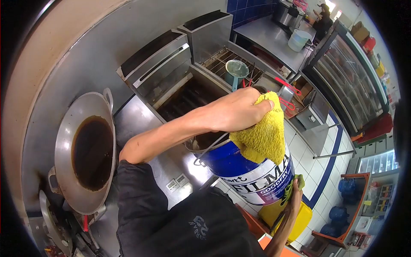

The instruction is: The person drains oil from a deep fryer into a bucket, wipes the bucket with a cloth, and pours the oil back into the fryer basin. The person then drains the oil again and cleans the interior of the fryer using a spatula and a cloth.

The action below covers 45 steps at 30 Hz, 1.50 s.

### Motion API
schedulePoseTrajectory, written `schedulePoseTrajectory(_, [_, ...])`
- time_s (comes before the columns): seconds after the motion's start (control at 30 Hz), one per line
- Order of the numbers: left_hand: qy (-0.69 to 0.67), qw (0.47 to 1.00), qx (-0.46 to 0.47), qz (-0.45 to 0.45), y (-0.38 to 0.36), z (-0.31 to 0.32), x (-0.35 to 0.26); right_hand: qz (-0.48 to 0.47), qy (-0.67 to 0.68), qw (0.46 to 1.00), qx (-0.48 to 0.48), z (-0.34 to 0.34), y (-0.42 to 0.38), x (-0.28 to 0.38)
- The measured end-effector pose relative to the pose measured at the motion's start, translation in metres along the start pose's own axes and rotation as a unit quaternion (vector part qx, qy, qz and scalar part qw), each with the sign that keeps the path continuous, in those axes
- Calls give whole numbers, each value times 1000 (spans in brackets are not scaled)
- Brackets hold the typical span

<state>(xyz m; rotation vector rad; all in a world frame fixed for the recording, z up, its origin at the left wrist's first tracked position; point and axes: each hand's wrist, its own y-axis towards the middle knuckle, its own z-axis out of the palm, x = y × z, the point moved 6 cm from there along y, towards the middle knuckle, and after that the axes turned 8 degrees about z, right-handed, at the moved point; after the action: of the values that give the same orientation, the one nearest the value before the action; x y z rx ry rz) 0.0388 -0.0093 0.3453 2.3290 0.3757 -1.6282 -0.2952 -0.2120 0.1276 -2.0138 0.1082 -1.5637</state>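
Note:
A large blue-and-white tin (257,175), labelled FILMA GOODFRY, is tilted with its mouth toward the fryer (188,96). Dark liquid shows inside the mouth, partly behind my forearm. At the tin's upper rim my left hand (237,110) is closed on a yellow cloth (263,132), which hangs over the side; whether the fingers also grip the rim or handle is hidden. Low on the tin, my right hand (294,197) presses a green cloth (298,183) against its base, fingers partly hidden. The fryer tank holds dark oil.
A wok (64,141) with dark oil stands at left. Beyond the fryer are a strainer (236,68) and red-handled tongs (287,85). A yellow container (299,222) is below the tin. A glass display case (349,77) stands at right; another person (324,19) is far back.

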Motion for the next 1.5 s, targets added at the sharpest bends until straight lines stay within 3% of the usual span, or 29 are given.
schedulePoseTrajectory(0.3, [23, 1000, -10, -1, 1, -10, 8, 54, -24, 995, 86, -1, 20, -4])
schedulePoseTrajectory(0.83, [14, 1000, 21, -9, 7, -11, 32, 28, -23, 998, 43, 20, 10, 19])
schedulePoseTrajectory(0.93, [3, 1000, -9, 15, 8, -13, 32, 24, -29, 998, 52, 18, 13, 19])
schedulePoseTrajectory(1.03, [-5, 1000, -15, 17, 6, -14, 31, 65, -41, 996, 36, 15, 16, 16])
schedulePoseTrajectory(1.23, [-32, 999, 27, 9, 5, -10, 27, 51, -26, 997, 48, 26, 13, 28])
schedulePoseTrajectory(1.5, [-10, 997, -40, 68, 1, -13, 21, 44, -16, 996, 71, 42, 9, 43])
